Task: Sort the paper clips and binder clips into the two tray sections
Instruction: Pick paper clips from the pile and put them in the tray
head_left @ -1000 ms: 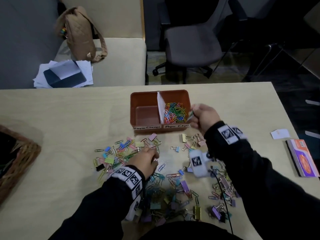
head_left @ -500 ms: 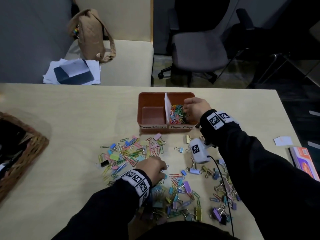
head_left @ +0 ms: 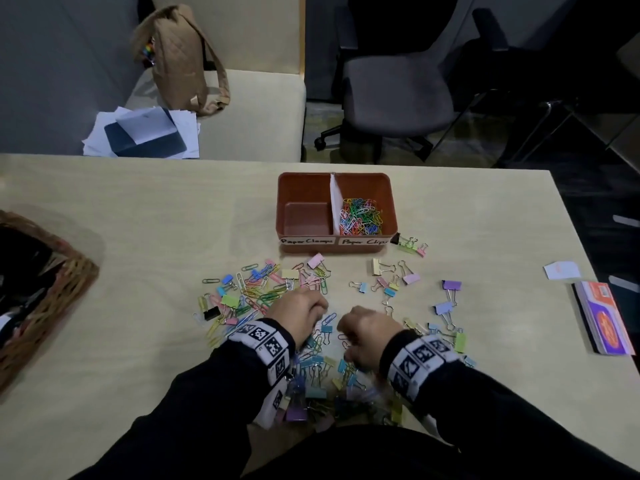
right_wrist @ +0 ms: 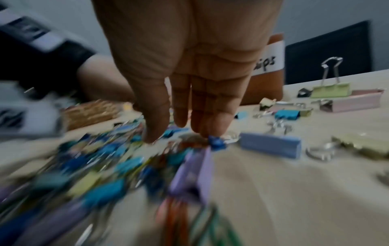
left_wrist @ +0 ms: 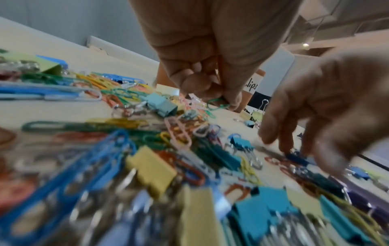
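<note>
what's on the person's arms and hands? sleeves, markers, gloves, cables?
Both arms are in black long sleeves. Each wrist carries a white band printed with black square fiducial markers: left band, right band. A white tagged strip also hangs under the left wrist. Left hand and right hand are bare, no gloves. No cable visible now.

Rust-brown tray (head_left: 301,188), white divider; rainbow paper clips (head_left: 360,216) at its three o'clock half. Pastel binder clips (head_left: 450,285) scattered. Black sleeves, checkered black-white wristbands (head_left: 263,341). Tan quilted bag (head_left: 180,57) at eleven.
</note>
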Demonstrator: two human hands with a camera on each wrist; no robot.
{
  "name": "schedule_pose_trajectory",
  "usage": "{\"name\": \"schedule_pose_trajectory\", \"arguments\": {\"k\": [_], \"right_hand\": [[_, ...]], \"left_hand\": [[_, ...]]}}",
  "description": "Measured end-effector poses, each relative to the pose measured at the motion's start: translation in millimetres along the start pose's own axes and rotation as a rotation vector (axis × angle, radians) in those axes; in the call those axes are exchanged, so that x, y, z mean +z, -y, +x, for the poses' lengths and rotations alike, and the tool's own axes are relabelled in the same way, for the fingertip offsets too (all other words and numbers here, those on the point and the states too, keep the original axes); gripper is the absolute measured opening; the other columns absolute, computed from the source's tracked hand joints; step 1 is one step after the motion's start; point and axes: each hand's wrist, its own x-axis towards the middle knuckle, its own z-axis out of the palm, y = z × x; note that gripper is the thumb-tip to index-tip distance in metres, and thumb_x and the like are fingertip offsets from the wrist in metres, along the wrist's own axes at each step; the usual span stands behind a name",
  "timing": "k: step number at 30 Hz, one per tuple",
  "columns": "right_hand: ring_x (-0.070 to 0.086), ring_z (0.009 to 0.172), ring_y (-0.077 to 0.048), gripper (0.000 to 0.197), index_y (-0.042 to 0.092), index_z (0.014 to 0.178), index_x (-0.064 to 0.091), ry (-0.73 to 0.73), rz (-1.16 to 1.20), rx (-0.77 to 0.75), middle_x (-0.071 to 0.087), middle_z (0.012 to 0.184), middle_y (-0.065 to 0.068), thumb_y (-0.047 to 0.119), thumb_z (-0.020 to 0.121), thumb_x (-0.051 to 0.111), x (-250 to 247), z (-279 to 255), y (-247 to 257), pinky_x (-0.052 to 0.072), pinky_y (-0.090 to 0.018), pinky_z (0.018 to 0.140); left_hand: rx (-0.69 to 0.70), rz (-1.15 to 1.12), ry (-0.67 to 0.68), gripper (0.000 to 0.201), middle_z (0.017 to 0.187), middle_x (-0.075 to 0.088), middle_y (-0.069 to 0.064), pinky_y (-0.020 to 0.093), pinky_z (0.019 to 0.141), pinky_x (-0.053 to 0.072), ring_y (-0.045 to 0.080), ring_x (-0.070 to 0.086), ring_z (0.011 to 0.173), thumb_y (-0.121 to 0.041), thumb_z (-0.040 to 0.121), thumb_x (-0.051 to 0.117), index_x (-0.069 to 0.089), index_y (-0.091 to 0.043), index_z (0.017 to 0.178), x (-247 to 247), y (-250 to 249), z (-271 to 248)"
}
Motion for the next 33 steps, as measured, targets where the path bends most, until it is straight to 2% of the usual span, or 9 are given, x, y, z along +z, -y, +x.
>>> {"name": "schedule_pose_trajectory", "arguments": {"k": [4, 7, 12, 19, 22, 25, 28, 31, 33], "right_hand": [[0.050, 0.105, -0.027, 0.031, 0.010, 0.118, 0.052, 0.029, -0.218, -0.094, 0.049, 0.115, -0.009, 0.012, 0.087, 0.059, 18, -8, 4, 0.047, -0.036, 0.085], [0.052, 0.103, -0.031, 0.033, 0.004, 0.118, 0.049, 0.061, -0.293, -0.064, 0.049, 0.114, -0.014, 0.002, 0.085, 0.055, 23, -11, 9, 0.047, -0.040, 0.082], [0.048, 0.113, -0.032, 0.038, 0.001, 0.124, 0.042, 0.102, -0.268, 0.010, 0.049, 0.123, -0.019, 0.001, 0.088, 0.052, 27, -9, 16, 0.045, -0.041, 0.092], [0.048, 0.116, -0.032, 0.044, 0.003, 0.124, 0.042, 0.108, -0.371, 0.078, 0.054, 0.123, -0.018, 0.020, 0.088, 0.060, 23, -5, 22, 0.031, -0.047, 0.100], [0.047, 0.118, -0.032, 0.044, 0.003, 0.125, 0.044, 0.113, -0.375, 0.069, 0.053, 0.125, -0.017, 0.023, 0.089, 0.060, 21, -6, 19, 0.030, -0.048, 0.102], [0.047, 0.119, -0.033, 0.041, 0.003, 0.128, 0.045, 0.110, -0.366, 0.052, 0.049, 0.127, -0.018, 0.020, 0.092, 0.055, 21, -8, 17, 0.031, -0.048, 0.103], [0.049, 0.117, -0.032, 0.035, 0.002, 0.126, 0.046, 0.122, -0.367, 0.031, 0.051, 0.126, -0.019, 0.016, 0.094, 0.048, 20, -8, 17, 0.031, -0.047, 0.103], [0.053, 0.112, -0.030, 0.033, 0.004, 0.122, 0.045, 0.141, -0.344, 0.020, 0.056, 0.120, -0.016, 0.015, 0.092, 0.053, 16, -7, 17, 0.033, -0.045, 0.101], [0.056, 0.106, -0.029, 0.033, 0.007, 0.118, 0.045, 0.121, -0.285, 0.027, 0.058, 0.114, -0.012, 0.009, 0.087, 0.056, 15, -7, 15, 0.036, -0.043, 0.098]], "left_hand": [[-0.010, -0.107, -0.079, 0.016, 0.098, 0.069, -0.003, 0.013, 0.075, 0.044, 0.011, 0.061, 0.089, -0.016, 0.093, 0.055, 0.069, -0.018, 0.099, -17, -13, 11], [-0.028, -0.169, -0.091, 0.012, 0.092, 0.071, -0.004, 0.023, 0.080, 0.049, 0.012, 0.063, 0.085, -0.017, 0.092, 0.060, 0.071, -0.019, 0.096, -31, -28, 23], [-0.011, -0.285, -0.134, 0.013, 0.065, 0.062, -0.008, 0.018, 0.060, 0.046, 0.002, 0.058, 0.054, -0.011, 0.095, 0.053, 0.062, -0.018, 0.089, -44, -56, 42], [-0.037, -0.260, -0.238, 0.010, 0.080, 0.067, -0.001, 0.024, 0.067, 0.054, 0.010, 0.067, 0.071, -0.014, 0.097, 0.051, 0.061, -0.017, 0.095, -72, -78, 81], [-0.030, -0.268, -0.277, 0.018, 0.094, 0.069, 0.003, 0.031, 0.074, 0.057, 0.014, 0.068, 0.080, -0.010, 0.097, 0.047, 0.061, -0.019, 0.103, -76, -80, 90], [0.002, -0.253, -0.266, 0.023, 0.101, 0.068, 0.001, 0.030, 0.079, 0.056, 0.013, 0.066, 0.085, -0.012, 0.098, 0.046, 0.059, -0.022, 0.114, -77, -77, 83], [0.028, -0.232, -0.256, 0.020, 0.098, 0.065, -0.008, 0.020, 0.077, 0.052, 0.003, 0.063, 0.084, -0.016, 0.096, 0.052, 0.060, -0.025, 0.112, -72, -65, 61], [-0.005, -0.204, -0.201, 0.014, 0.087, 0.061, -0.017, 0.009, 0.065, 0.045, -0.012, 0.056, 0.073, -0.018, 0.094, 0.056, 0.062, -0.027, 0.104, -59, -46, 34], [-0.051, -0.130, -0.130, 0.014, 0.082, 0.062, -0.016, 0.014, 0.066, 0.047, -0.005, 0.058, 0.072, -0.016, 0.093, 0.058, 0.064, -0.026, 0.100, -46, -32, 20]]}}
